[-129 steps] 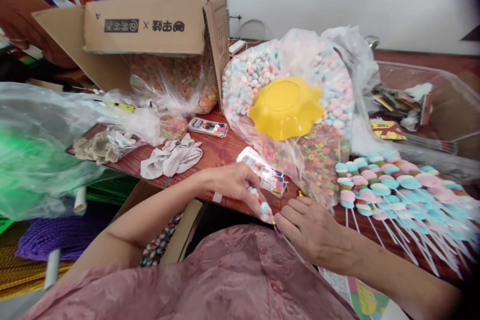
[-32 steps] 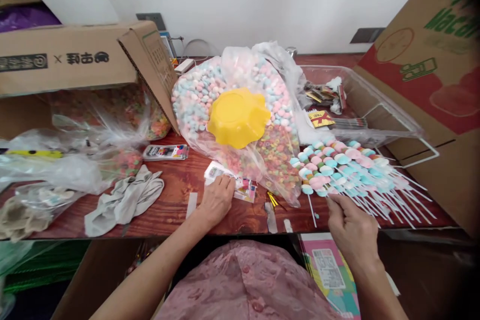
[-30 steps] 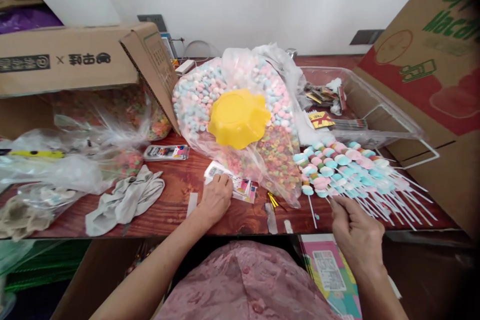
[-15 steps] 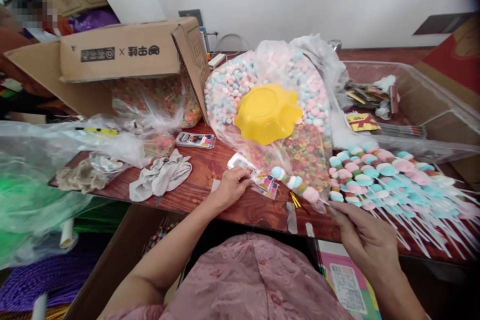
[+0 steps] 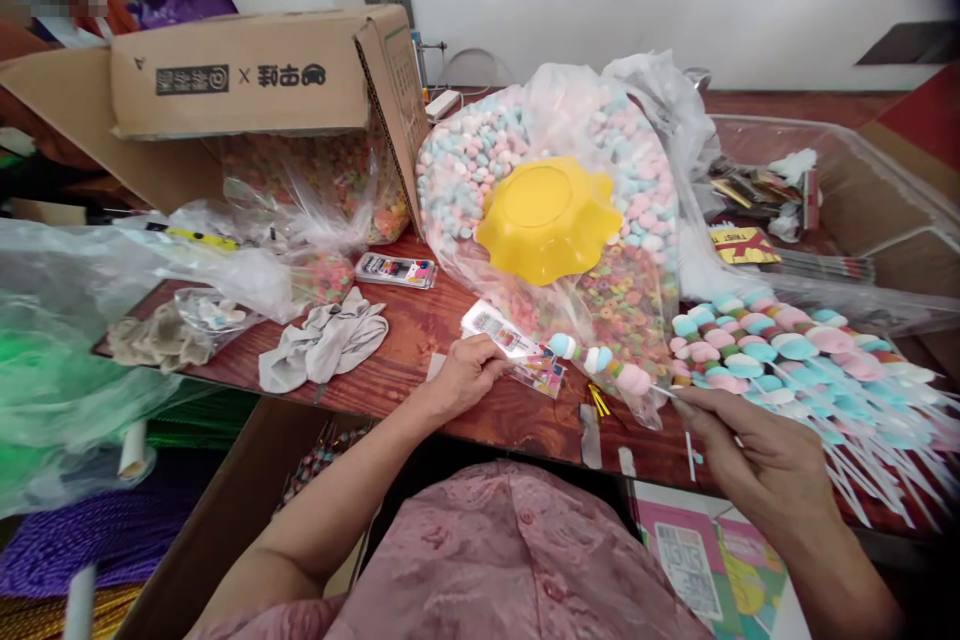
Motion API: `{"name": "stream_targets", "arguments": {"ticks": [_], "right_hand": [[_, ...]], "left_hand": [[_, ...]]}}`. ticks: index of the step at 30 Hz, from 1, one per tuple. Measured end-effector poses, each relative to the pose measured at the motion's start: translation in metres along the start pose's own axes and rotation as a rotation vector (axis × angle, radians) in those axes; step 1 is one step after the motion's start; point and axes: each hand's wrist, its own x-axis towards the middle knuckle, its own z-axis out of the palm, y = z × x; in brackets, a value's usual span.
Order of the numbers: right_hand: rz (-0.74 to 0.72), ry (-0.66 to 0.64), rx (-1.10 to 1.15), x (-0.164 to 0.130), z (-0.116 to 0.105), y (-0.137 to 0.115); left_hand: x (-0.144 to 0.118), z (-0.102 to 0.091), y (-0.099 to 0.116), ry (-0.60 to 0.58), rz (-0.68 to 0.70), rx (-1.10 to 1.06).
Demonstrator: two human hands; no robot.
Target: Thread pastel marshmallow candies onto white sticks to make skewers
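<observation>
Alternating blue, white, pink marshmallow skewer [image 5: 600,364].

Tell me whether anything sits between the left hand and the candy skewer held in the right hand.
Nothing solid blocks it. The left hand rests on the wrappers, and the skewer tip hangs just right of them, above the table. The right hand pinches its stick.

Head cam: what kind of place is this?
Likely a small home workshop for packing candy. A pile of finished marshmallow skewers, bulk candy bags and shipping cartons crowd one wooden table.
</observation>
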Motion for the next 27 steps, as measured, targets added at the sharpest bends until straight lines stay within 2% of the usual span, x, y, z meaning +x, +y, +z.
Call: {"name": "stream_targets", "arguments": {"ticks": [3, 7, 14, 18, 23, 27], "right_hand": [[-0.039, -0.018, -0.008, 0.001, -0.004, -0.001], [-0.076, -0.005, -0.028, 0.003, -0.015, -0.003], [-0.197, -0.115, -0.077, 0.000, -0.021, 0.004], [-0.259, -0.176, -0.126, 0.002, -0.021, 0.006], [-0.181, -0.215, -0.036, 0.001, -0.011, -0.002], [-0.135, -0.239, 0.063, 0.001, -0.001, -0.006]], "left_hand": [[-0.001, 0.001, 0.003, 0.019, -0.040, -0.084], [0.000, 0.002, 0.003, -0.031, -0.050, -0.136], [-0.001, 0.005, 0.006, -0.071, 0.051, -0.114], [-0.003, 0.007, 0.012, -0.099, 0.146, 0.000], [-0.005, 0.012, 0.015, -0.167, 0.291, 0.068], [-0.006, 0.011, 0.015, -0.173, 0.292, 0.019]]}}
